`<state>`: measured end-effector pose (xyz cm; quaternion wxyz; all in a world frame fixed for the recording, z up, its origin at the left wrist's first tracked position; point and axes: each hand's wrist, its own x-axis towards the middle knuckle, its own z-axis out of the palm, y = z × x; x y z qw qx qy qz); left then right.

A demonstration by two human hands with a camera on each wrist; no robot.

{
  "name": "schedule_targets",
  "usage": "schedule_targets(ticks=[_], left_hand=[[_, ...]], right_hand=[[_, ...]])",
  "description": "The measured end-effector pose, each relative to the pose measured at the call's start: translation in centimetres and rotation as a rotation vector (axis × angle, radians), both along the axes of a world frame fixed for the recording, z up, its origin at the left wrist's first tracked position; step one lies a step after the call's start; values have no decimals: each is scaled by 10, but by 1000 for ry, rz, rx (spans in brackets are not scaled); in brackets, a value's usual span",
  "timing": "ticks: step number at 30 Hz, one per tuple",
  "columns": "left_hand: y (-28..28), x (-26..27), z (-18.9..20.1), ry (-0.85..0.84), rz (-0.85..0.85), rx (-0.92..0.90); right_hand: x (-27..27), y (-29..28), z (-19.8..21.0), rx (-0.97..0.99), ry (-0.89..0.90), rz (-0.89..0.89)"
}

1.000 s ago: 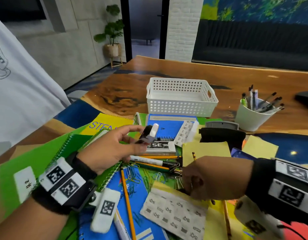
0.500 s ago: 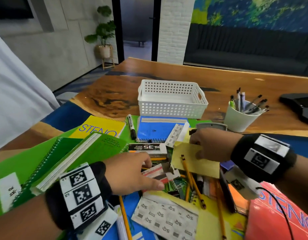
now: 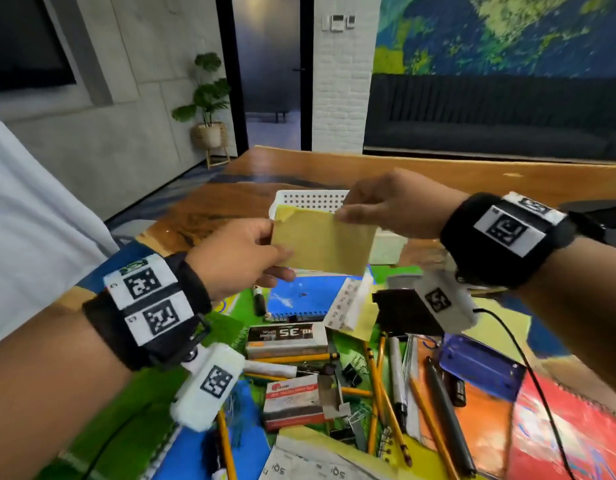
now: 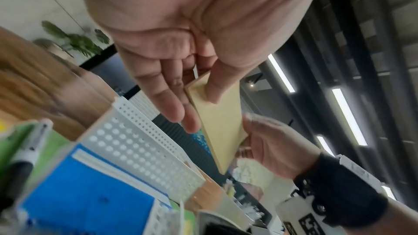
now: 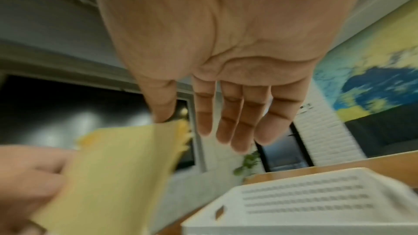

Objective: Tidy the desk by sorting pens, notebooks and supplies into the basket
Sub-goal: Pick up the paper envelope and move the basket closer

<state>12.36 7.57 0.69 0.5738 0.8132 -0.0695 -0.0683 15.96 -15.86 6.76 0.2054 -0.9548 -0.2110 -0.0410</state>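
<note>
A yellow paper pad (image 3: 323, 244) is held up in the air just in front of the white perforated basket (image 3: 310, 199). My left hand (image 3: 278, 261) pinches the pad's left edge, thumb on the near face and fingers behind; the left wrist view shows this grip (image 4: 196, 99) on the pad (image 4: 217, 122). My right hand (image 3: 348, 211) is at the pad's top right corner. In the right wrist view its fingers (image 5: 226, 122) are straight, and only the thumb meets the pad (image 5: 108, 176). The basket (image 5: 305, 197) lies below and beyond.
Clutter covers the desk below: a blue notebook (image 3: 299, 299), a staples box (image 3: 285, 339), a red-and-white box (image 3: 292, 403), several pencils (image 3: 375, 375), a black marker (image 3: 259, 303), a blue case (image 3: 479, 368), a red notebook (image 3: 569, 438) and green notebooks (image 3: 133, 427).
The yellow pad has been lifted off the desk up to the basket. My left hand left the clutter and took the pad's left edge. The right hand rose with it.
</note>
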Motion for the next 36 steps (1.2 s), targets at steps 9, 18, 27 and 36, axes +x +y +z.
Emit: schedule_targets(ticks=[9,18,27,36], left_hand=[[45,76,10,-6,272,-21],[-4,155,2,35,254,121],[-41,157,-10,103,-181,1162],[-38,167,-36,63,-376,1290]], right_hand=[[94,-52,-62,-475,420,-247],[84,-59,-53,-579,371,-173],[83,-93,-65,-472,351,-148],[79,-110,-83,-237,343,-79]])
